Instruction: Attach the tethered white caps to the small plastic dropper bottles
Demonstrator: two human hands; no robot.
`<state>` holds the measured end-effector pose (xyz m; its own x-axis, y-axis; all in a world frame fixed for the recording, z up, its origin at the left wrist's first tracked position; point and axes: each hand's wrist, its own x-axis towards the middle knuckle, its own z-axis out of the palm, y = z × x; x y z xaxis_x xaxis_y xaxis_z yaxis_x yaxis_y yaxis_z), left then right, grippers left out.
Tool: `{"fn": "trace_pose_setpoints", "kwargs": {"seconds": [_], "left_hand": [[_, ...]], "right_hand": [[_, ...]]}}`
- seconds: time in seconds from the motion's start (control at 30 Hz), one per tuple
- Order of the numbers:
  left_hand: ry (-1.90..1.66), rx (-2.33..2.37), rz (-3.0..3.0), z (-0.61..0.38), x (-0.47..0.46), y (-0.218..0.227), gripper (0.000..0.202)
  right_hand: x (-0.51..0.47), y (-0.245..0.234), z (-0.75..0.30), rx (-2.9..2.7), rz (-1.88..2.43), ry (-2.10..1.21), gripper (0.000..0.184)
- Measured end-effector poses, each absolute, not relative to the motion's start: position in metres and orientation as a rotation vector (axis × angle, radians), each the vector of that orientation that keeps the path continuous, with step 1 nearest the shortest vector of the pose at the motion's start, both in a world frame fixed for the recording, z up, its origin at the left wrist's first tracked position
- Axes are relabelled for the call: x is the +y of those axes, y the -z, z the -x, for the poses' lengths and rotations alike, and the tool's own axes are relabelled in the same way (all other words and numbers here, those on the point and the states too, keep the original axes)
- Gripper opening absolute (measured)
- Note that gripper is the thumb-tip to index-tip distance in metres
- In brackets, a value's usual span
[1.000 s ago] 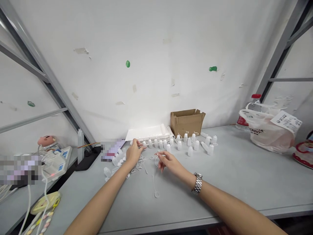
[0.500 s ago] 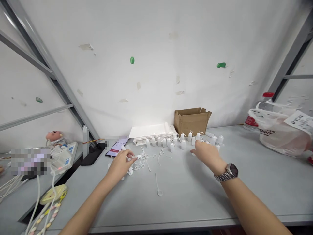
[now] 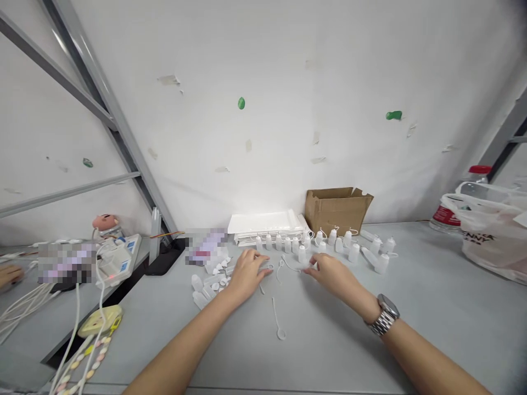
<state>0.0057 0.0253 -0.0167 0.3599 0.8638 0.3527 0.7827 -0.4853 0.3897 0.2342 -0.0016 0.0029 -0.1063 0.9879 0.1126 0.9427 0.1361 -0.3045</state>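
My left hand (image 3: 247,277) is over the middle of the grey table (image 3: 329,351), thumb and forefinger apart around the ring end of a thin white plastic loop strap (image 3: 270,267). I see no firm hold on it. My right hand (image 3: 334,275), with a watch on its wrist, faces it with the fingers bent into a pinch. What lies in that pinch is too small to make out. Just beyond its fingertips stands a small white dropper bottle (image 3: 302,253). Another loop strap (image 3: 276,321) lies nearer me, by itself.
Several white bottles stand in a row before a white stack (image 3: 263,225) and an open cardboard box (image 3: 338,211). Loose bottles and caps (image 3: 206,288) lie at left. A plastic bag (image 3: 489,236) and a red-capped bottle (image 3: 447,219) are at right. Another person's hand (image 3: 10,276) shows far left.
My right hand has drawn back from the bottle row toward the middle. My left hand has moved right, uncovering the loose bottles and caps. The view has shifted slightly left.
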Motion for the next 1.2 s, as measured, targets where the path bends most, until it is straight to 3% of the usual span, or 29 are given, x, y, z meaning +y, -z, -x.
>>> {"fn": "trace_pose_setpoints", "kwargs": {"seconds": [0.27, 0.37, 0.5, 0.57, 0.77, 1.2], "left_hand": [[-0.871, 1.416, -2.372, -0.013, 0.026, 0.027, 0.008], [-0.914, 1.436, -2.284, -0.012, 0.024, 0.023, 0.004], [-1.089, 1.306, -1.680, -0.017, 0.015, 0.011, 0.012], [-1.122, 1.165, -1.396, -0.021, 0.008, 0.004, 0.018], [-1.109, 1.053, -1.279, -0.025, -0.006, -0.004, 0.029], [-1.153, 0.874, -1.162, -0.025, -0.011, -0.003, 0.025]], "right_hand": [[-0.013, 0.015, -0.203, -1.949, 1.350, -0.478, 0.018], [-0.017, 0.011, -0.196, -1.814, 1.307, -0.722, 0.024], [-0.023, 0.005, -0.187, -1.631, 1.132, -1.240, 0.030], [-0.025, 0.005, -0.183, -1.585, 1.043, -1.343, 0.032], [-0.025, 0.006, -0.179, -1.633, 1.098, -1.253, 0.028], [-0.024, 0.004, -0.182, -1.663, 1.327, -1.035, 0.021]]}}
